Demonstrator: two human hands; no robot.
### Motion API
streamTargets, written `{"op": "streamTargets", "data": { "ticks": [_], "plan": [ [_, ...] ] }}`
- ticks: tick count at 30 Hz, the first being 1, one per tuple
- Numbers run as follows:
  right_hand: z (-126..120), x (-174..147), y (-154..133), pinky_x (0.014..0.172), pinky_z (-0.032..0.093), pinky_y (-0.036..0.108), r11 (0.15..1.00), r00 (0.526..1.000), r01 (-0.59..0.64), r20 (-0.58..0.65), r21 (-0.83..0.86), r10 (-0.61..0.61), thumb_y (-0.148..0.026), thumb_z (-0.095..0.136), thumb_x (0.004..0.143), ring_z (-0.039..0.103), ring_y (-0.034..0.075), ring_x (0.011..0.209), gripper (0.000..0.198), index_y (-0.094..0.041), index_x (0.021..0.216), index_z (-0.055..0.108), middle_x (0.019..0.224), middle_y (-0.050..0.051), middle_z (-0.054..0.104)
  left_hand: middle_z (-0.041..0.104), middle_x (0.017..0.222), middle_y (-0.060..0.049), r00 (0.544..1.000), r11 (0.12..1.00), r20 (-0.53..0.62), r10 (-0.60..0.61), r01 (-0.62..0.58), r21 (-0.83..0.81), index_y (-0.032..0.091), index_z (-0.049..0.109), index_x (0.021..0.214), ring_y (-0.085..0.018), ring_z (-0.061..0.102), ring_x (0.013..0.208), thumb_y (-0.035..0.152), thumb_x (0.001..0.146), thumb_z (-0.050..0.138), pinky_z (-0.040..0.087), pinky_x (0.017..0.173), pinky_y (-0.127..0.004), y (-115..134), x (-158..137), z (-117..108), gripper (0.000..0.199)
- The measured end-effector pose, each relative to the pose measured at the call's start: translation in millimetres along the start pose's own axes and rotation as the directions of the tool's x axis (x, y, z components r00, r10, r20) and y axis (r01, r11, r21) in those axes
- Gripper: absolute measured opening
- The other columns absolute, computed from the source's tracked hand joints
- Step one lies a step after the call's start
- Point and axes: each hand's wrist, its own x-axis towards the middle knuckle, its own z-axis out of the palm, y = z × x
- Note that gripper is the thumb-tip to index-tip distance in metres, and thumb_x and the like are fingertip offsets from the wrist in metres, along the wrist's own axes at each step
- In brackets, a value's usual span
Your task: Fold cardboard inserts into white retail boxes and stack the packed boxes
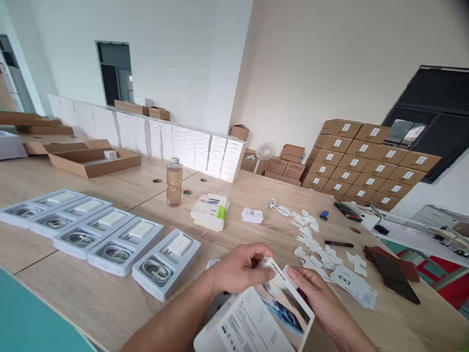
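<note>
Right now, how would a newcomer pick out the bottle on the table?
Start at the long wooden table and find the row of grey trays holding white chargers on its left. Just beyond that row stands the bottle, upright and alone. It is the only clear, tall thing there, with a pale cap and amber liquid inside.

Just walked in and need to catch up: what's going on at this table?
A person holds a printed white product box in both hands, left hand on its top end, right hand at its side. On the wooden table, five grey trays with chargers and coiled cables lie in a row to the left. Small white labels are scattered to the right.
</note>
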Motion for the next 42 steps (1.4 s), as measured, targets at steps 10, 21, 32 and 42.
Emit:
{"op": "streamTargets", "data": {
  "ticks": [10,21,32,42],
  "plan": [
    [2,9,15,0.063,0.048,0.029,0.990,0.995,0.000,-0.101,0.144,0.015,-0.051,0.071,0.071,0.064,0.018,0.068,0.039,-0.018,0.091,0.065,0.076,0.003,0.071,0.057,0.075,0.001,0.997,0.968,0.022,-0.076,0.079,-0.238,0.017,0.058,0.090,-0.011,0.051,0.064,0.035,0.079,0.066,0.038,0.059,-0.021,2,7,3,0.022],
    [-164,21,14,0.088,0.041,0.041,0.517,0.856,-0.161,-0.380,-0.840,-0.352,-0.020,0.070,0.058,0.061,0.031,0.098,0.028,-0.020,0.086,0.073,0.097,0.011,0.071,0.066,0.078,-0.001,0.817,0.810,-0.452,-0.358,0.031,-0.586,0.018,0.056,0.091,-0.013,0.062,0.058,0.026,0.073,0.071,0.049,0.044,-0.020,-21,23,-42,0.025],
    [-206,7,56,0.077,0.047,0.036,0.368,0.815,-0.149,-0.325,-0.918,-0.480,-0.038,0.049,0.082,0.066,0.028,0.087,0.027,-0.025,0.084,0.073,0.094,0.008,0.074,0.067,0.088,-0.005,0.753,0.705,-0.485,-0.444,-0.040,-0.708,0.016,0.058,0.102,-0.012,0.065,0.060,0.011,0.077,0.062,0.058,0.049,-0.023,-30,23,-70,0.027],
    [-181,-6,31,0.071,0.049,0.038,0.531,0.546,-0.086,-0.486,-0.843,-0.682,-0.047,0.044,0.086,0.065,0.027,0.077,0.044,-0.015,0.110,0.064,0.094,0.015,0.071,0.069,0.088,-0.007,0.746,0.718,-0.438,-0.501,0.076,-0.692,0.015,0.057,0.100,-0.014,0.065,0.062,0.012,0.075,0.063,0.058,0.051,-0.026,-39,23,-69,0.026]
  ]
}}
